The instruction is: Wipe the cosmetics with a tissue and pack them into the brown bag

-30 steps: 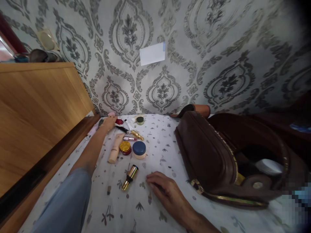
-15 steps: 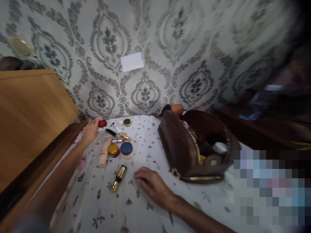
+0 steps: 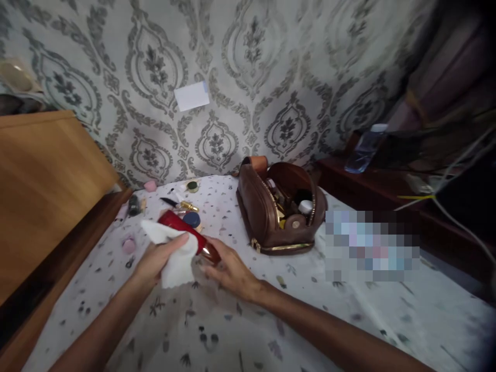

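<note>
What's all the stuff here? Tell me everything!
Shiny cylindrical bottle: 1, red, centre
Soft cloth: 1, white, against bottle
Round jar: 1, blue lid, behind red bottle
Small round jar: 1, green, near patterned wall
Slim tube: 1, gold, beyond blue jar
Pen-shaped stick: 1, black, beside tube
Rounded lumps: 2, pink, left side
Open leather bag: 1, brown, right
Plastic bottle: 1, clear, far right
Paper rectangle: 1, white, wall
Wooden panel: 1, tan, left
Printed sheet: 1, white, underneath
Others: too small or blurred
Left hand: 1, bare, cloth
Right hand: 1, bare, red bottle
</note>
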